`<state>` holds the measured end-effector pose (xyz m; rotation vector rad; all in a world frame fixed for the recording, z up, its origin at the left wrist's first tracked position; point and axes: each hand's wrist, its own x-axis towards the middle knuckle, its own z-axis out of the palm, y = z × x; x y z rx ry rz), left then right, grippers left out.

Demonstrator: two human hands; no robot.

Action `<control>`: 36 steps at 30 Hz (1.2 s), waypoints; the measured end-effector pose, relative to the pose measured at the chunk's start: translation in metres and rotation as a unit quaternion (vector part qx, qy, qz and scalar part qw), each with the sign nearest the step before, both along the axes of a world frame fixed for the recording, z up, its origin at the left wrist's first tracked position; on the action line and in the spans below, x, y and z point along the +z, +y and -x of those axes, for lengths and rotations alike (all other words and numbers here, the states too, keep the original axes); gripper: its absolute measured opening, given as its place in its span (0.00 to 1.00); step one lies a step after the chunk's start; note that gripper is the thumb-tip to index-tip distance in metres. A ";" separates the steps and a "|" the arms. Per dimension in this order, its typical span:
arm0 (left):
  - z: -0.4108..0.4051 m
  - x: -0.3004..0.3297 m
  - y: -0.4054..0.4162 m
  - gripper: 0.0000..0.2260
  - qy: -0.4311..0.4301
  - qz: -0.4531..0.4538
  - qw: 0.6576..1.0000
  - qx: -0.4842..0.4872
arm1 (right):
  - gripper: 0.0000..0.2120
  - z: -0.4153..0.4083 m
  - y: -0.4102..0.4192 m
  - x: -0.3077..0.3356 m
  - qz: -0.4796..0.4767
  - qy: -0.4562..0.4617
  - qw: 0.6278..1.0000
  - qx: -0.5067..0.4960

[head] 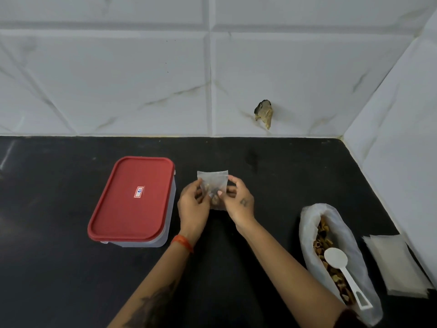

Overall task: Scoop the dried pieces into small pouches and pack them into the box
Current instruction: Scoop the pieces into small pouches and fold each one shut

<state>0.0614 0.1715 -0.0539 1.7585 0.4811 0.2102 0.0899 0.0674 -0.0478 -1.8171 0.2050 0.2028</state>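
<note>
I am holding a small pouch (212, 183) up off the counter (272, 176), just to the right of the box (132, 202), which I am taking as my landmark. My left hand (192, 205) is pinching the pouch's left edge and my right hand (237, 201) is pinching its right edge, thumbs in front and fingers curled behind, so each grip is pressed onto the thin material rather than spread. A few dried pieces (214, 198) are showing through the translucent wall, sitting low in the pouch between my thumbs.

I am judging the pouch to be very light, soft and floppy, like a fine paper or mesh sachet, with no stiffness of its own. The weight is all at the bottom, so the open top is likely to sag or spill if I tilt it. The best hold seems to be the upper side edges, above the filling, with only a gentle pinch; a hard squeeze could crush the brittle pieces or tear the wall.

The box is wearing its red lid (134, 197), which looks fully seated, so it is needing to come off before anything goes in. Well to the right of the box, the supply bag (335, 261) is lying open with the white scoop (340, 266) resting on the dried pieces inside, and a stack of empty pouches (397, 263) is lying farther right again.
</note>
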 end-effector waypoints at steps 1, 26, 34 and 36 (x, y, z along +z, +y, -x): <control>-0.009 -0.001 0.001 0.21 0.000 -0.028 1.000 0.007 | 0.22 -0.009 0.006 -0.001 0.027 -0.009 1.000 0.007; -0.019 0.017 -0.018 0.20 -0.001 -0.224 0.974 -0.035 | 0.22 -0.030 -0.007 0.026 0.257 -0.075 0.955 0.125; 0.022 0.068 -0.092 0.20 -0.113 -0.123 0.979 -0.120 | 0.22 0.025 -0.106 0.076 0.219 -0.183 0.958 0.031; 0.031 0.077 -0.115 0.20 -0.133 -0.108 0.974 -0.148 | 0.22 0.042 -0.135 0.081 0.204 -0.196 0.959 -0.011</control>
